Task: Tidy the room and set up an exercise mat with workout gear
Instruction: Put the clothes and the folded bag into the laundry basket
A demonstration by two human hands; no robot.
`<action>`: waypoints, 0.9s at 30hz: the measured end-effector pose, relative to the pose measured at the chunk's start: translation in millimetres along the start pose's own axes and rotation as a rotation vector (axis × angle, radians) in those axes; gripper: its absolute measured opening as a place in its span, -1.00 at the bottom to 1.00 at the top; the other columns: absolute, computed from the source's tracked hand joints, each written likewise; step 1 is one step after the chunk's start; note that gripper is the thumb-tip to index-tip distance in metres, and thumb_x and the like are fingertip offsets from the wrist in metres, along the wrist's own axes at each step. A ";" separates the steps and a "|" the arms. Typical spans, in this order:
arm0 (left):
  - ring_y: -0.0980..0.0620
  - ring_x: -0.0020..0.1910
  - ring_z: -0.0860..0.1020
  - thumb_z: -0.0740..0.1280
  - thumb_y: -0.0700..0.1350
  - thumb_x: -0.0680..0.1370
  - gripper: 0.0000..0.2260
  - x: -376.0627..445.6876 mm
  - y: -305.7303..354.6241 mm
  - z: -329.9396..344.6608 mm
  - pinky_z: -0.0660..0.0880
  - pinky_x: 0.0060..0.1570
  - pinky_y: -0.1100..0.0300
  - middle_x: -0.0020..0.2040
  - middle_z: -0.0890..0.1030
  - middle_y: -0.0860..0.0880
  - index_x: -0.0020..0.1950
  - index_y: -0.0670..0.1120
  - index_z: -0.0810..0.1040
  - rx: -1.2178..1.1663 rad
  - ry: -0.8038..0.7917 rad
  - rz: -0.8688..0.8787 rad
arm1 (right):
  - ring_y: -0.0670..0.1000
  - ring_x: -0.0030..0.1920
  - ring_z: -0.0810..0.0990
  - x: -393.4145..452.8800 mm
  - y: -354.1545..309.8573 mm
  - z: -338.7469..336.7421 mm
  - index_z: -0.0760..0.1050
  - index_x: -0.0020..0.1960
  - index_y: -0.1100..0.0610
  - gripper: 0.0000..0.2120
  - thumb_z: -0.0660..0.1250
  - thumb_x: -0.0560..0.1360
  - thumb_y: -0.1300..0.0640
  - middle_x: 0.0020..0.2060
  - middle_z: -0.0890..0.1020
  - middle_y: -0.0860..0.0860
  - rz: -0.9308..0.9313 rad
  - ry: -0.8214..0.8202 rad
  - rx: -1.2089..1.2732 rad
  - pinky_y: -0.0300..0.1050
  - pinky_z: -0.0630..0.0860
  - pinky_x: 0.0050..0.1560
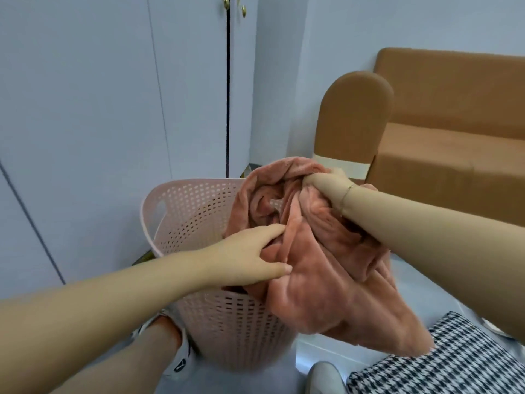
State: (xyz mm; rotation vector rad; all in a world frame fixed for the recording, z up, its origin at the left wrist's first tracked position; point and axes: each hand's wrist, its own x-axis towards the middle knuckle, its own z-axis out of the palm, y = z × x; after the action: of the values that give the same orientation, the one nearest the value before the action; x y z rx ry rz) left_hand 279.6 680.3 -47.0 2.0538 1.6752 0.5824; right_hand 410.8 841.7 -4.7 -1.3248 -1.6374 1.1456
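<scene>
Both hands, left (250,253) and right (326,183), apparently grip the pink blanket (318,251) over the basket (196,211).

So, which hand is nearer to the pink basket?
Left. The left hand holds the pink blanket right above the basket opening; the right hand grips it higher, beyond the rim.

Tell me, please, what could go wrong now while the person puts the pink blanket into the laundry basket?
1. Much of the pink blanket hangs outside the pink laundry basket, over its right rim; that part may slide to the floor.
2. The left hand only pinches a fold, and the right hand grips the bunched top; pushing down could tip the light basket.
3. The loose corner hangs near the houndstooth cushion and may catch on it.
</scene>
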 end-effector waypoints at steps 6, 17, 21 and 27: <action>0.07 -0.12 0.54 0.29 -0.22 0.42 -0.69 13.9 -17.5 7.6 0.42 -0.15 0.30 -0.17 0.60 0.10 0.10 0.07 0.55 0.067 0.161 -0.050 | 0.01 0.19 0.53 -14.0 1.4 10.9 0.39 0.35 0.06 -0.52 0.38 0.46 0.05 0.24 0.53 0.03 -0.165 -0.430 -0.700 -0.16 0.46 0.24; -0.17 0.24 0.49 0.27 -0.16 0.47 -0.66 70.6 -73.3 -31.5 0.42 0.20 0.07 0.26 0.54 -0.18 0.24 -0.09 0.53 -0.033 0.428 -0.477 | -0.09 0.26 0.41 -85.0 22.2 -51.6 0.01 0.50 -0.21 -0.10 0.35 0.30 -0.39 0.27 0.38 -0.16 -0.475 -0.602 -1.176 -0.19 0.33 0.27; -0.15 0.45 0.27 0.25 0.12 0.48 -0.42 54.3 -55.7 -9.7 0.18 0.43 -0.04 0.48 0.29 -0.10 0.49 0.11 0.24 0.197 0.036 -0.446 | -0.05 -0.08 0.52 -107.6 23.9 -42.1 0.43 0.18 -0.15 -0.68 0.41 0.48 0.04 -0.12 0.52 -0.02 -0.496 -0.778 -1.077 -0.36 0.38 -0.07; -0.07 0.54 0.04 0.21 0.08 0.59 -0.47 10.8 -62.4 -16.7 0.01 0.50 -0.01 0.57 0.06 0.01 0.53 0.18 0.11 0.364 -0.128 -0.275 | -0.19 -0.20 0.53 15.0 66.7 -67.5 0.61 -0.09 -0.07 -0.76 0.42 0.38 -0.21 -0.21 0.64 -0.15 -0.591 -0.753 -1.173 -0.17 0.52 -0.10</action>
State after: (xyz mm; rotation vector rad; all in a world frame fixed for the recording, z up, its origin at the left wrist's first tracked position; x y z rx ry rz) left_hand 222.0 703.2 -68.1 1.9884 2.0564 0.0559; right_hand 492.0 874.2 -44.4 -0.8267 -3.2470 0.2145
